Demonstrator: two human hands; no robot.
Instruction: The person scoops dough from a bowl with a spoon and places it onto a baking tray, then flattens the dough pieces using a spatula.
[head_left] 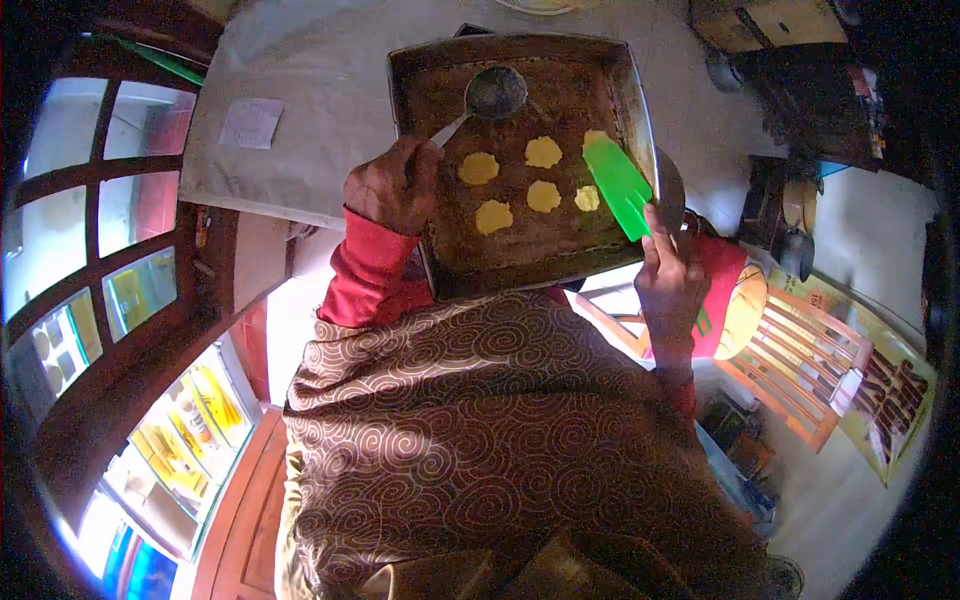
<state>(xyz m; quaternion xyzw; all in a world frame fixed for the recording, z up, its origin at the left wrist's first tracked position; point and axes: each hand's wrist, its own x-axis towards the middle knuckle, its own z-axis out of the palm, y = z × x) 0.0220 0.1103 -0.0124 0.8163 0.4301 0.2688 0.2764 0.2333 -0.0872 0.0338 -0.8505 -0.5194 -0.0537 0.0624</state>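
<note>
A dark rectangular baking tray (pixel 520 262) lies before me with several flat, yellow rounds (pixel 543 196) on it. My left hand (pixel 393 187) is closed round the handle of a ladle (pixel 496 92), whose round bowl is over the tray's upper part. At the tray's right side my right hand (pixel 668 272) grips a green spatula (pixel 620 187). The spatula's blade lies over the right column of rounds, its tip against the upper right one and partly covering it. A smaller yellow piece (pixel 587 198) is just left of the blade.
The tray rests on a table with a pale cloth (pixel 300 90), where a paper (pixel 252 122) lies at the left. A wooden chair (pixel 800 350) with a red and yellow item (pixel 735 300) stands at the right. Windows (pixel 130 220) are on the left.
</note>
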